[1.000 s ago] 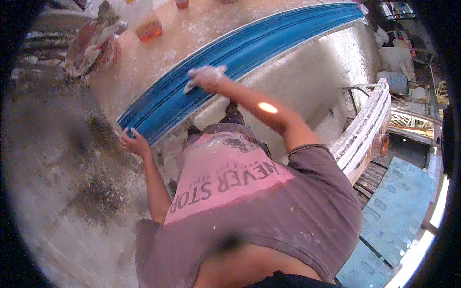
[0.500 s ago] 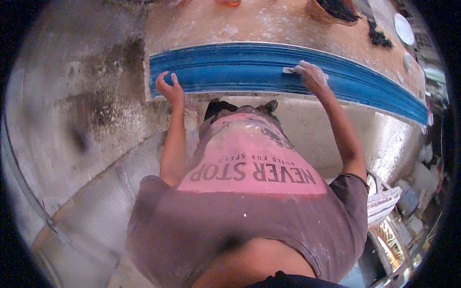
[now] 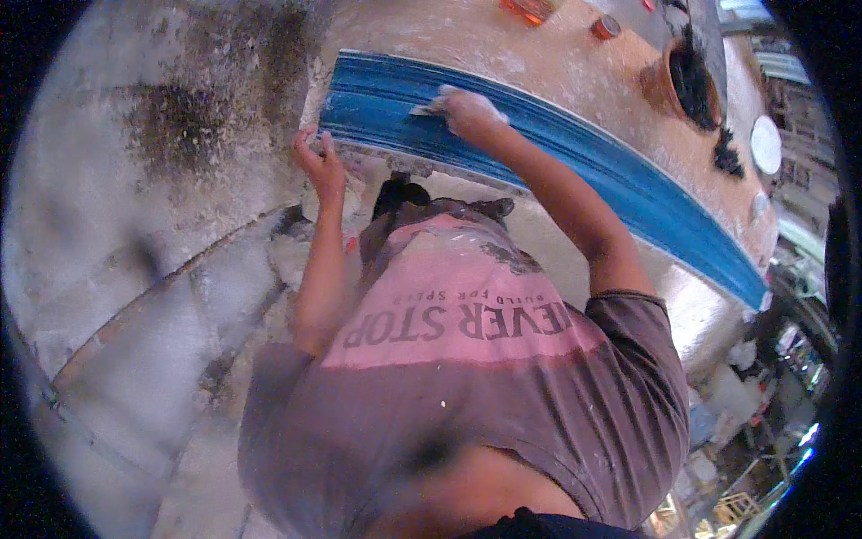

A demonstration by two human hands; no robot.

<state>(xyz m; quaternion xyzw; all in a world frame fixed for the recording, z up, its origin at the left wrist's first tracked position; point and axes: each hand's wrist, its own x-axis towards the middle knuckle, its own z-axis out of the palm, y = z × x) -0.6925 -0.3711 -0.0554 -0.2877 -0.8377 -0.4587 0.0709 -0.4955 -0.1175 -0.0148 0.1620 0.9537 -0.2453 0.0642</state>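
Note:
A long blue moulding with lengthwise ridges (image 3: 611,180) lies across the dusty workbench, its left end nearest me. My right hand (image 3: 476,117), coated in white, is over the left part of its grooved face. Pinched in those fingers is a small flat whitish piece (image 3: 427,110) that rests against the blue surface; its exact kind is unclear. Beside the moulding's lower left corner, my left hand (image 3: 321,169) is raised with thumb and fingers apart and nothing in them.
Beyond the moulding, the tan benchtop (image 3: 575,76) bears a terracotta-coloured bowl of dark material (image 3: 691,85), a small orange-brown pot (image 3: 606,28) and a white disc (image 3: 766,145). A stained grey surface (image 3: 108,207) is at left. Clutter fills the lower right.
My right hand has slid left along the moulding with the flat piece. The view has shifted, so the moulding appears more slanted. My left hand now sits just below the moulding's corner.

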